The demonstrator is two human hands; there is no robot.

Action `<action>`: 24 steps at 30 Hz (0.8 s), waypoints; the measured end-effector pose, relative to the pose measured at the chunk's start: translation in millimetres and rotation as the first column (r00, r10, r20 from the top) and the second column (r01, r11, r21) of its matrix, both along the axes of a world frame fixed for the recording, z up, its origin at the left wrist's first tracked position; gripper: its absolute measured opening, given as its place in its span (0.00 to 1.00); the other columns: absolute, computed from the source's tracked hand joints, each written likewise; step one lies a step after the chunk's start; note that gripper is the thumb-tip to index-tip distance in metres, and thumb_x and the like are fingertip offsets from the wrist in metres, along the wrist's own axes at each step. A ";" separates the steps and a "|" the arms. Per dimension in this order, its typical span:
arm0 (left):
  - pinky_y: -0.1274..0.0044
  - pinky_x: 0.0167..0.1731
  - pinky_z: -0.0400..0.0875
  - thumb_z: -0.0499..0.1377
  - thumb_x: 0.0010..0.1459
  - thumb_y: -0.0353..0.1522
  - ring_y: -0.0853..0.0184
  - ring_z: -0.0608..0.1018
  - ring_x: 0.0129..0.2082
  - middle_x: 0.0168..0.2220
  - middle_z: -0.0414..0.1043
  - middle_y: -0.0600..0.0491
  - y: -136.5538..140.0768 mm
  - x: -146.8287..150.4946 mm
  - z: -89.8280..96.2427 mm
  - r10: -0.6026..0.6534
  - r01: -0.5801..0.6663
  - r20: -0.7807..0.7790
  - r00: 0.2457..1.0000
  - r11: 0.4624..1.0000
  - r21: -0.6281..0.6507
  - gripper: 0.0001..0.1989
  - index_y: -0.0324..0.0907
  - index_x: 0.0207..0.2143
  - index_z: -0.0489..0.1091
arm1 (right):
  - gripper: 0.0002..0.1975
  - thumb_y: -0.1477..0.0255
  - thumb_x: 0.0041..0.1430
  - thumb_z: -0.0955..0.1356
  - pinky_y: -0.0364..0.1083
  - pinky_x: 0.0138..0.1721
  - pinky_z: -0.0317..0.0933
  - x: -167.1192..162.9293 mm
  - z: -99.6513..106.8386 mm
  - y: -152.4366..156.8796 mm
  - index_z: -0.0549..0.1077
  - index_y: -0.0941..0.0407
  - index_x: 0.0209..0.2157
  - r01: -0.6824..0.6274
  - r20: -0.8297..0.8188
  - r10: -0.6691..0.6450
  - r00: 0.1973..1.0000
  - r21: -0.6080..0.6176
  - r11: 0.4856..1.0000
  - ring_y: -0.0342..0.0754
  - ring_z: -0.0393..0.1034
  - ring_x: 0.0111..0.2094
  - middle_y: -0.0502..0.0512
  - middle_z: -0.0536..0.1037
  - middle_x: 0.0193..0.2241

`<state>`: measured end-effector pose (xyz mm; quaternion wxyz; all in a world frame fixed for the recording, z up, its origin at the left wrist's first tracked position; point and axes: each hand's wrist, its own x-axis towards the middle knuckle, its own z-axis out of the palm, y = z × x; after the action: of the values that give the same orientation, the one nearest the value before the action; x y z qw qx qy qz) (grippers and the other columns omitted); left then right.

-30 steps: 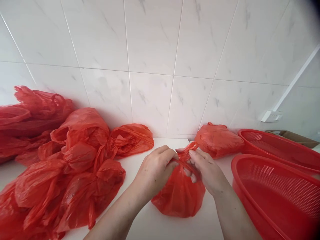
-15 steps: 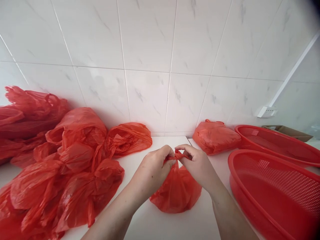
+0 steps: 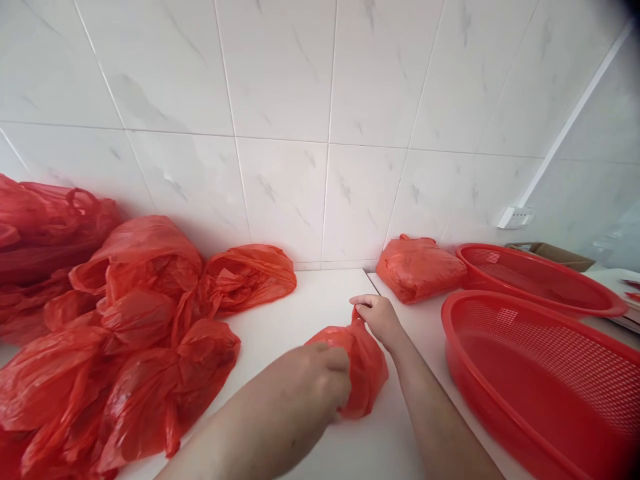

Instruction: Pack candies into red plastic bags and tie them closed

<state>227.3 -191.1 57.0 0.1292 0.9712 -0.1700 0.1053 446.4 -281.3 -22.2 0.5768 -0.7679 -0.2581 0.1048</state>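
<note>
A small red plastic bag, filled and gathered at its top, sits on the white counter in front of me. My right hand pinches the bag's twisted top. My left hand is closed on the bag's left side, low and close to the camera, and hides part of it.
A heap of several filled red bags covers the counter's left side up to the tiled wall. Another red bag lies by the wall at the right. Two red perforated baskets stand at the right, with a wall socket above.
Both hands were together at the bag's top. Now my left hand has dropped to the bag's side and my right hand alone holds the top. The view has shifted left.
</note>
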 end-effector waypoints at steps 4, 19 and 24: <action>0.76 0.27 0.60 0.65 0.47 0.20 0.70 0.69 0.26 0.27 0.69 0.59 -7.2 -15.9 -4.1 0.004 0.008 -0.174 0.985 0.998 0.064 0.13 0.41 0.20 0.64 | 0.12 0.78 0.44 0.64 0.45 0.34 0.64 16.6 -31.5 4.5 0.78 0.59 0.30 0.019 -0.031 -0.020 0.999 -0.041 0.999 0.47 0.71 0.30 0.53 0.77 0.25; 0.51 0.52 0.62 0.68 0.42 0.43 0.39 0.54 0.63 0.67 0.42 0.39 3.6 38.1 -57.2 0.246 -0.254 -0.066 0.967 0.955 -0.154 0.50 0.49 0.64 0.46 | 0.23 0.60 0.46 0.71 0.46 0.33 0.68 54.1 -88.8 -14.8 0.73 0.57 0.43 -0.001 -0.356 0.044 0.933 0.121 0.993 0.50 0.72 0.32 0.55 0.77 0.32; 0.72 0.35 0.71 0.56 0.53 0.29 0.59 0.77 0.38 0.48 0.72 0.49 12.1 36.8 -72.6 0.292 -0.297 -0.096 0.952 0.954 -0.044 0.32 0.52 0.60 0.54 | 0.23 0.61 0.44 0.71 0.43 0.31 0.67 58.6 -96.9 -13.6 0.74 0.56 0.43 0.007 -0.334 0.023 0.942 0.090 0.996 0.47 0.71 0.30 0.53 0.77 0.30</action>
<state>264.1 -179.0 -15.6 0.1475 0.9853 -0.0142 0.0853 505.1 -294.9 -119.1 0.6456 -0.7113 -0.1641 0.2244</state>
